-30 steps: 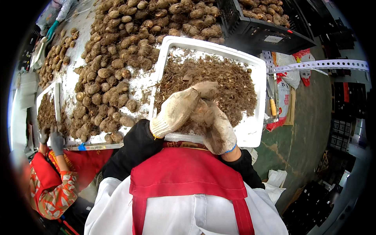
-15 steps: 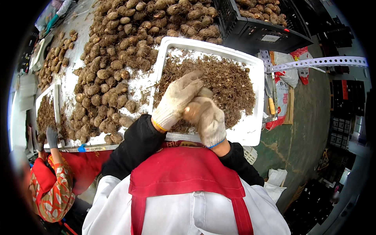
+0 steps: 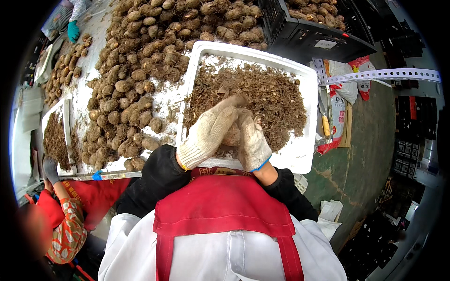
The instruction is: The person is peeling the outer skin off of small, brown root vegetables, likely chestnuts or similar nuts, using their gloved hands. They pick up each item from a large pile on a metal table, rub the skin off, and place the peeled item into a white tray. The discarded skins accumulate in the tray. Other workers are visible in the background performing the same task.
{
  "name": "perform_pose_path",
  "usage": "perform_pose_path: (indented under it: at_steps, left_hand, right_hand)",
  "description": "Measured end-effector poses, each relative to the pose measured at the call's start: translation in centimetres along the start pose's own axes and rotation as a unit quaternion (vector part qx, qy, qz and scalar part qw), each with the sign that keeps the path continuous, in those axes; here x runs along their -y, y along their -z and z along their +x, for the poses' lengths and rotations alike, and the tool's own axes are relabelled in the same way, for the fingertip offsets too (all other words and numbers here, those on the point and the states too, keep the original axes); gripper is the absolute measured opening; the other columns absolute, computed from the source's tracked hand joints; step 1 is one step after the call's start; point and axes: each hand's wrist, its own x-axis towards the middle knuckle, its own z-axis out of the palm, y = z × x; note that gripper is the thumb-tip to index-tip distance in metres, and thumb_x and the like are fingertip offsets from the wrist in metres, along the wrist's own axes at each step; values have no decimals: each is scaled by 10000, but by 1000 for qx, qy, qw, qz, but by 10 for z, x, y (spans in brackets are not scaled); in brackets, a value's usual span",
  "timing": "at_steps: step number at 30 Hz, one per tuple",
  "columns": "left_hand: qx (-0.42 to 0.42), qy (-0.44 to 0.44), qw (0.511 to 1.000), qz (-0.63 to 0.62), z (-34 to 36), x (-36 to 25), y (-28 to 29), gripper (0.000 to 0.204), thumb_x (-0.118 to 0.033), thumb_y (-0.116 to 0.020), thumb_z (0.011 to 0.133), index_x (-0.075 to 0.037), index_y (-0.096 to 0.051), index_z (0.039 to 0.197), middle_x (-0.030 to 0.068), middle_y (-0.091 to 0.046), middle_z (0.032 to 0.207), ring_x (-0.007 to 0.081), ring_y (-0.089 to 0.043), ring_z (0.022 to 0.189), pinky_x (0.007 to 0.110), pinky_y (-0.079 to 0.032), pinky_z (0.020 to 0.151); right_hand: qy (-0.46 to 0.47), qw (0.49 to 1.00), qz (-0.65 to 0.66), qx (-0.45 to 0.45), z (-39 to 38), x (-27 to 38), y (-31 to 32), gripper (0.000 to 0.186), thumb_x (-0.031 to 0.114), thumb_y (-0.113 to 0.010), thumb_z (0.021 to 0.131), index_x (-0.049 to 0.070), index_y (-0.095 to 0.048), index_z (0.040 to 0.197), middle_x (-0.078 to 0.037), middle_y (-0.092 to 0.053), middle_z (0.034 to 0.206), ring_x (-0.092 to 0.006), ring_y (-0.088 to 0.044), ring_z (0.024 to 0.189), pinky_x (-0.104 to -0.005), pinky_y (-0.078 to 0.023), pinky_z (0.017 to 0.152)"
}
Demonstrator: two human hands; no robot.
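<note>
Both my hands wear off-white knitted gloves and meet over a shallow white foam tray [image 3: 310, 131]. A brown taro corm [image 3: 232, 135] is cupped between my left hand [image 3: 211, 131] and my right hand [image 3: 253, 140]. Their palms face each other, closed round it, with the fingertips close together at the far side. Much of the corm is hidden by the gloves. Under my hands the tray holds a layer of loose brown root fibre and peelings [image 3: 281, 105].
A large heap of hairy taro corms [image 3: 124, 86] covers the table left and beyond. A black crate [image 3: 318, 44] of corms stands far right. A wooden-handled tool [image 3: 326, 125] rests beside the tray. A co-worker's gloved hand [image 3: 50, 169] is at another tray, lower left; another teal-gloved hand [image 3: 73, 31] shows far left.
My right hand has turned from a curled grip to a flatter palm against the corm. My left fingers have drawn slightly nearer. The co-workers' hands at left have shifted.
</note>
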Motion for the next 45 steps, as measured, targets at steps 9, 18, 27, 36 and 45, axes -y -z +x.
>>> perform_pose_path:
  at_steps: [9,18,27,36,45]
  left_hand:
    - [5,288,914,-287,24,51,23,452,-324,-513,1041,56,-572,1279,136,-690,1116,190,-668,1025,304,-542,870]
    - [50,295,886,-354,-8,13,19,610,-603,-389,1009,-48,-582,1174,101,-704,868,183,-692,622,260,-582,519]
    - [-90,271,840,-462,-2,12,8,546,-559,-422,1022,-94,-529,1288,68,-651,1086,135,-685,854,255,-587,595]
    - [40,259,885,-384,-13,4,11,525,-568,-376,1038,-102,-593,1144,10,-632,894,58,-542,610,180,-400,486]
    - [33,233,873,-426,-11,11,-4,621,-539,-421,1027,-34,-484,1383,129,-647,1079,173,-600,752,281,-474,615]
  right_hand:
    - [257,933,-251,23,22,38,3,163,184,-619,890,86,-666,1011,-156,-689,844,-354,-679,715,-419,-540,608]
    - [190,947,-258,11,25,40,14,239,268,-568,959,73,-679,1043,-104,-649,905,-311,-657,755,-388,-539,680]
    - [202,953,-225,13,33,47,11,464,246,-696,871,43,-602,1278,-192,-598,1265,-367,-599,1147,-402,-486,982]
    - [114,993,30,-26,33,36,14,226,95,-550,988,-8,-695,1129,-113,-714,1057,-209,-679,975,-298,-539,856]
    - [-50,974,198,-99,19,-40,61,320,238,-532,1024,-22,-651,1166,-100,-705,967,-160,-670,854,-290,-571,742]
